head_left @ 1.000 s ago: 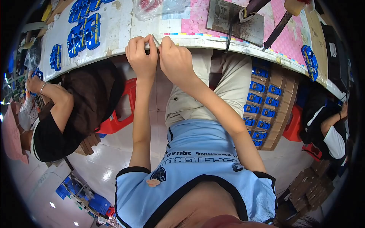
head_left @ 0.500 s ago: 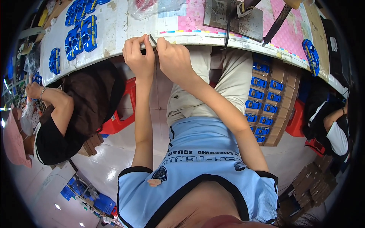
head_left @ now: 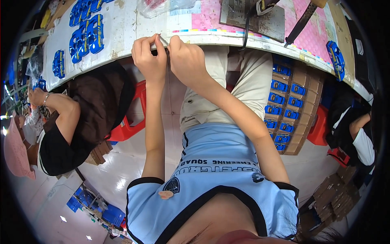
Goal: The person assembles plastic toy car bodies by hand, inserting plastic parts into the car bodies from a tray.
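Observation:
At the near edge of the white table, my left hand (head_left: 148, 59) and my right hand (head_left: 187, 61) are close together. Between their fingertips runs a small thin dark strip (head_left: 163, 40), slanting down from left to right. My left thumb and forefinger pinch one end of it. The other end reaches my right fingers, which are curled closed around it. What the strip is made of or belongs to is too small to tell.
Blue toy car bodies (head_left: 96, 34) stand in rows on the table (head_left: 122, 30) at the left; another blue car body (head_left: 335, 61) lies far right. A metal plate with a tool (head_left: 254, 20) and a soldering iron (head_left: 298, 26) are ahead. A divided cardboard box (head_left: 302, 118) holds several blue cars. Co-workers sit either side.
The strip between my fingertips has turned slightly and looks thinner and greyer. My hands stay nearly in place, while the whole view has shifted a little.

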A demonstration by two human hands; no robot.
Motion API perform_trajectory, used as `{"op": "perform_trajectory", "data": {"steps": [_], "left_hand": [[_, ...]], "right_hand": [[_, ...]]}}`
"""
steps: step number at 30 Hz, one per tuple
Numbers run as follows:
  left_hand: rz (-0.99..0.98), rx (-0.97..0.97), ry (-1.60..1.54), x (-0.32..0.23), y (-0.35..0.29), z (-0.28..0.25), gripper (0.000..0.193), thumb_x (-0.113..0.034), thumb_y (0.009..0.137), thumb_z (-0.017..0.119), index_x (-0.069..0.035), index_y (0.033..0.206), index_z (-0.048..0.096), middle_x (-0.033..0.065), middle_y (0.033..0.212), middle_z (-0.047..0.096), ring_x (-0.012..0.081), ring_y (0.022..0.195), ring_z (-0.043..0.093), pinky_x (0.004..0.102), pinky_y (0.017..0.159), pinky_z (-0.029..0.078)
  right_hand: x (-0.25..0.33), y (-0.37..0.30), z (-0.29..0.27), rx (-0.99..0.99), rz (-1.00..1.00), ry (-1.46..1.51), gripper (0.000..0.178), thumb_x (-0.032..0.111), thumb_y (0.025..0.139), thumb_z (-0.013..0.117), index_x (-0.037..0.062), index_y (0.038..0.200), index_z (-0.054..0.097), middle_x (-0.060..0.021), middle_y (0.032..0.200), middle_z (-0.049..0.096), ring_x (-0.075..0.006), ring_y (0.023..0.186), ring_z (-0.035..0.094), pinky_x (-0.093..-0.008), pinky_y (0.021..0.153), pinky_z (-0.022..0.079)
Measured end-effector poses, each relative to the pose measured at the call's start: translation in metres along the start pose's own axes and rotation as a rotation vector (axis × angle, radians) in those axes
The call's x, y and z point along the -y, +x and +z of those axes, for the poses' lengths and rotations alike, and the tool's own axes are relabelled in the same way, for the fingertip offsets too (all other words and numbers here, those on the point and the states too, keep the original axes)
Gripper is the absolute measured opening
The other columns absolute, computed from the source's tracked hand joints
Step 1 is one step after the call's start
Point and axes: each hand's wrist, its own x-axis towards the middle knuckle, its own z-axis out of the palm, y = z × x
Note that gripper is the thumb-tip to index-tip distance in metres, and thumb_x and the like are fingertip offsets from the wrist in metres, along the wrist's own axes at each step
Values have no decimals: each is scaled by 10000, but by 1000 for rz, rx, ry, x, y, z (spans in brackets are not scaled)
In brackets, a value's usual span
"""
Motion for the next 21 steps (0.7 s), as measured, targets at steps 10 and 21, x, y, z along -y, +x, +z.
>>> {"op": "perform_trajectory", "data": {"steps": [10,21], "left_hand": [[10,0,9,1,1,0,57,-62,712,627,-26,749,604,71,752,541,229,705,519,326,642,408],[13,-5,-4,0,3,0,69,-63,703,630,-20,724,581,69,741,534,229,682,515,329,622,408]], "right_hand": [[-3,-1,2,-19,-43,-44,205,22,604,579,39,720,411,-85,562,501,-210,488,552,-274,464,418],[1,-1,4,-22,-85,-184,176,91,651,590,66,716,428,-40,551,505,-169,462,544,-249,452,402]]}}
